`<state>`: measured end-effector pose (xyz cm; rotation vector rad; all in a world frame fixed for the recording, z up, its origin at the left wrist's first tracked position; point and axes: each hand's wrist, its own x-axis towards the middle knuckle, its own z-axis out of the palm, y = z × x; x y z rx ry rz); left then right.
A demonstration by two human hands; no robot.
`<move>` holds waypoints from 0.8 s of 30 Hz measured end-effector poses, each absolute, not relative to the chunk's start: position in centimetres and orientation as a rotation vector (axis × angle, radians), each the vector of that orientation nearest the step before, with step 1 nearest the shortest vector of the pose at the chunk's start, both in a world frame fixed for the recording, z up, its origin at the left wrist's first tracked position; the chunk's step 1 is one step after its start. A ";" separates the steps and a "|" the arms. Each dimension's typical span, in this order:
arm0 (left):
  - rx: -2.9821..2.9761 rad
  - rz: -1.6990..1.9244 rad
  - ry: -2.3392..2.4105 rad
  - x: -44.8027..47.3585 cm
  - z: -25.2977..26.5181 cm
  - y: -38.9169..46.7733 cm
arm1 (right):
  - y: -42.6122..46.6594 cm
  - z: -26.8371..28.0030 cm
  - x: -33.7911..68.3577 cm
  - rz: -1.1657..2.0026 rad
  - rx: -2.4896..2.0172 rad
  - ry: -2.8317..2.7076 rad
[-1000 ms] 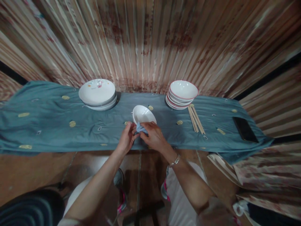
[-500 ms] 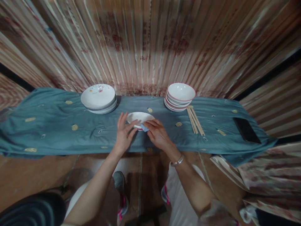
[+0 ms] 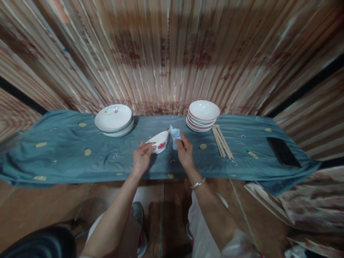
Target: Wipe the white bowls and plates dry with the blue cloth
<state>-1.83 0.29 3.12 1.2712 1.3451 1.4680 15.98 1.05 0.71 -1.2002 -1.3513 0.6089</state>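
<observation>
My left hand (image 3: 142, 157) is closed on the near-left rim of a white bowl (image 3: 160, 140) with a red flower on its outside. The bowl is tilted, its flowered side turned toward me and to the right. In my right hand (image 3: 185, 150) a light blue cloth (image 3: 175, 136) is pinched, crumpled and held upright. A small gap separates the cloth from the bowl's right end. Both hands are over the middle of the table, near its front half.
On the cloth-covered table (image 3: 107, 168) stand a stack of white plates (image 3: 114, 120) at back left and a stack of red-rimmed bowls (image 3: 203, 115) at back right. Several chopsticks (image 3: 222, 142) and a black phone (image 3: 283, 152) lie to the right. A curtain (image 3: 166, 53) hangs behind.
The bowl has gone from lying level to tilted, with its flowered outside showing. My left hand has closed on its rim. My right hand has drawn the cloth away to the right.
</observation>
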 end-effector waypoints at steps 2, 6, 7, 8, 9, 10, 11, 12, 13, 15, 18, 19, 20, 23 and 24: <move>1.134 1.479 1.336 -1.9 3.4 0.4 | 0.2 1.0 14.9 0.516 -1.195 -1.459; 0.957 1.514 1.234 -1.6 4.1 0.1 | -2.2 1.6 12.2 0.242 -1.137 -1.862; 0.929 1.523 1.188 -1.4 4.3 -0.1 | -2.6 1.7 11.7 0.187 -1.123 -1.951; 0.904 1.518 1.144 -1.1 4.5 -0.3 | -2.9 1.8 11.4 0.141 -1.126 -2.000; 0.882 1.509 1.106 -0.9 4.6 -0.4 | -3.0 1.9 11.1 0.110 -1.137 -2.038; 0.864 1.497 1.079 -0.6 4.7 -0.6 | -2.9 2.0 11.1 0.091 -1.154 -2.061; 0.853 1.485 1.059 -0.5 4.8 -0.7 | -2.7 2.1 11.2 0.084 -1.177 -2.067; 0.844 1.474 1.046 -0.4 4.8 -0.8 | -2.5 2.2 11.4 0.089 -1.201 -2.061; 0.836 1.462 1.039 -0.3 4.8 -0.8 | -2.2 2.2 11.7 0.100 -1.223 -2.047; 0.810 1.436 1.036 -0.5 4.7 -0.7 | -1.5 2.3 12.4 0.137 -1.255 -1.987; 0.757 1.409 1.044 -1.0 4.5 -0.5 | -0.4 2.2 13.3 0.231 -1.219 -1.870; 0.747 1.405 1.044 -1.1 4.5 -0.4 | -0.1 2.0 13.4 0.278 -1.194 -1.827; 0.744 1.402 1.040 -1.3 4.5 -0.4 | 0.3 1.9 13.5 0.330 -1.175 -1.783; 0.748 1.400 1.024 -1.7 4.6 -0.4 | 1.4 1.1 13.5 0.497 -1.177 -1.652; 0.748 1.400 1.019 -1.8 4.6 -0.4 | 1.8 0.8 13.4 0.547 -1.190 -1.614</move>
